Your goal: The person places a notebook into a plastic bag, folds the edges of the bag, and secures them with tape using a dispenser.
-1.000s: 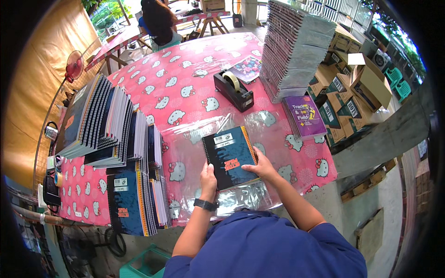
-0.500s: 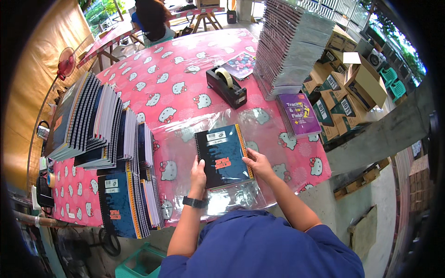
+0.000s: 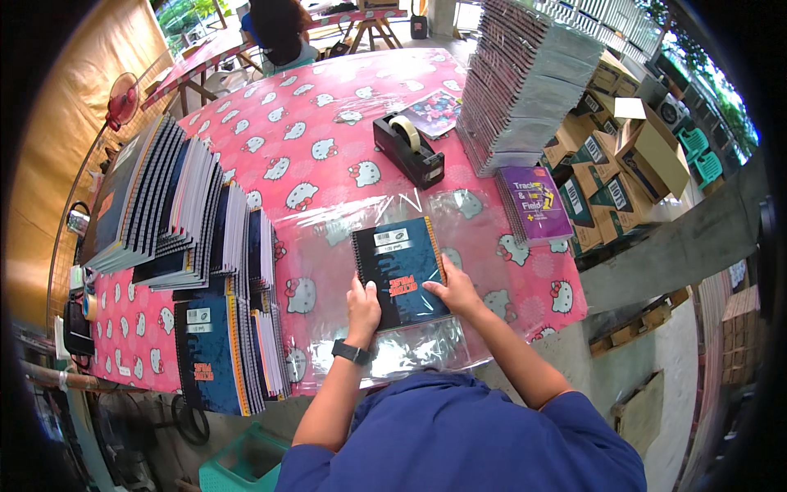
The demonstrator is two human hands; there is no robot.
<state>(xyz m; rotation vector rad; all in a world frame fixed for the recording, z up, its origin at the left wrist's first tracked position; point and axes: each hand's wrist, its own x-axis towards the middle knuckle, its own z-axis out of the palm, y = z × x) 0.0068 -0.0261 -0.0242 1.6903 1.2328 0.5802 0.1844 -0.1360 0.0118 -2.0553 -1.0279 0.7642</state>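
Note:
A dark blue and black spiral notebook (image 3: 399, 258) with red lettering and a white label is in front of me, over a clear plastic sheet (image 3: 484, 246) on the table. More notebooks may lie under it; their edges hardly show. My left hand (image 3: 363, 312) is closed on its lower left edge, thumb on top, fingers hidden beneath. At the right edge, my right hand (image 3: 456, 289) grips it too, its thumb lying on the cover. The watch (image 3: 351, 353) is on my left wrist. Beyond the sheet stands a black tape dispenser (image 3: 408, 152) with a roll of tape.
Stacked spiral notebooks (image 3: 209, 353) fill the table's left side. A tall stack of wrapped notebooks (image 3: 525, 90) and a purple notebook (image 3: 534, 205) stand at the right. Beyond that edge are cardboard boxes (image 3: 611, 193). A person (image 3: 279, 33) sits at the far end.
The notebook has shifted slightly right and up in view, with both hands on it. My right thumb has slid from its edge further onto the cover. The whole view has shifted a little.

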